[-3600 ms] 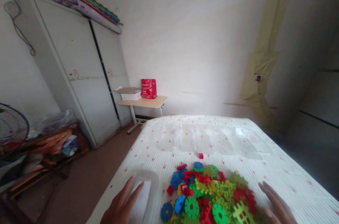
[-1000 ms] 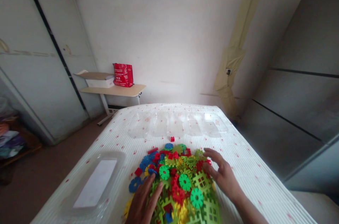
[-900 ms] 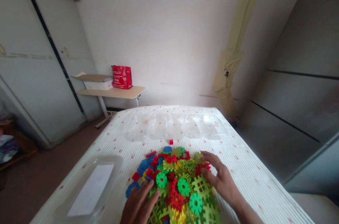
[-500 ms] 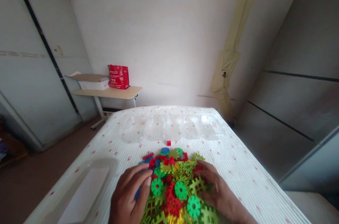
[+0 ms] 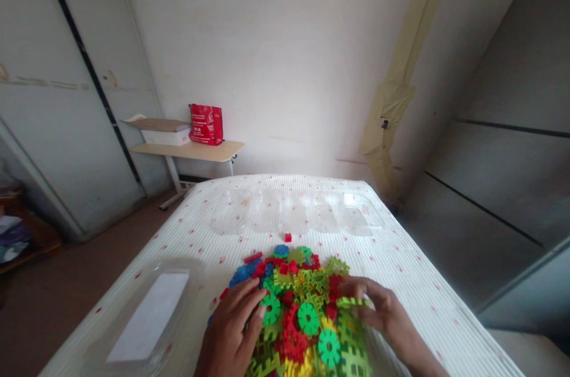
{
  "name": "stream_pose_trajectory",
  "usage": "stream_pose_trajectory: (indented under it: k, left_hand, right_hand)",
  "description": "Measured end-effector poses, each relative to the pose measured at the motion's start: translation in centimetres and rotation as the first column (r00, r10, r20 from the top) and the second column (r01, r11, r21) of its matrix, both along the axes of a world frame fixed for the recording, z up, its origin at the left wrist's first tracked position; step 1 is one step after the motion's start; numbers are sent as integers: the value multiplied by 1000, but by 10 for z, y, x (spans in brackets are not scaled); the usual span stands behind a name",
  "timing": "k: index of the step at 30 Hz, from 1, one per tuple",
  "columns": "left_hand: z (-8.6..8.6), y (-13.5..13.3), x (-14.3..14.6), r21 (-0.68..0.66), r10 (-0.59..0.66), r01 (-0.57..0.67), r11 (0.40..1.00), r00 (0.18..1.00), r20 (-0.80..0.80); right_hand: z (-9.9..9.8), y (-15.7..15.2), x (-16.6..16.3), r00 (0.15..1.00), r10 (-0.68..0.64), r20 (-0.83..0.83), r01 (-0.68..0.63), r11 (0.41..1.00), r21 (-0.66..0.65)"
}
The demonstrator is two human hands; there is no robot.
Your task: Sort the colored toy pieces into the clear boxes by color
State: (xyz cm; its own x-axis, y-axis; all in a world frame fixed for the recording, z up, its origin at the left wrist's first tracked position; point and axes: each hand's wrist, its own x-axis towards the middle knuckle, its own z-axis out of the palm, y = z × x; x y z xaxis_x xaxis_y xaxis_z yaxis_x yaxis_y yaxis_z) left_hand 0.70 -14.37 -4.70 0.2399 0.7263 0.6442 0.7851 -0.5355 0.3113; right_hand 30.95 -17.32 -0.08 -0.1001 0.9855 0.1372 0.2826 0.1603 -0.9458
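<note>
A heaped mound of red, blue, green and yellow plastic pieces (image 5: 307, 317) blocks any low crossing between our left hand (image 5: 234, 329) and our right hand (image 5: 378, 311); above it, we have open air. Left of the mound, a strip of white ribbed cloth with red flecks (image 5: 445, 317) leaves us a lane beside a shallow translucent plastic container (image 5: 196, 282). Beyond the mound, our way forward meets a small red plastic block (image 5: 288, 237), then a row of clear plastic compartments (image 5: 294, 214) spanning much of the cloth's width. Rightward, our widest free stretch runs to the cloth's edge.
</note>
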Motion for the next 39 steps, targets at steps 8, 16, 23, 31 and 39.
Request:
stream_pose_trajectory:
  k: [8,16,23,31,39]
  left_hand:
    - [1,1,-2,4,-28,28,1000,999,-19]
    - [-2,1,-2,-6,-26,26,1000,997,-72]
    - [-5,4,-3,58,-60,63,996,997,-48]
    - [-5,5,-4,68,-50,55,996,996,-70]
    - [-3,2,-3,65,-34,39,997,996,-77]
  right_hand:
    - [18,25,-5,988,-119,-99,119,993,-6]
    - [19,52,-42,937,-17,350,-14,996,86]
    - [16,46,-52,788,-106,606,12,988,157]
    - [15,40,-62,775,-88,625,-38,982,185]
    - [38,81,3,800,-436,413,386,900,202]
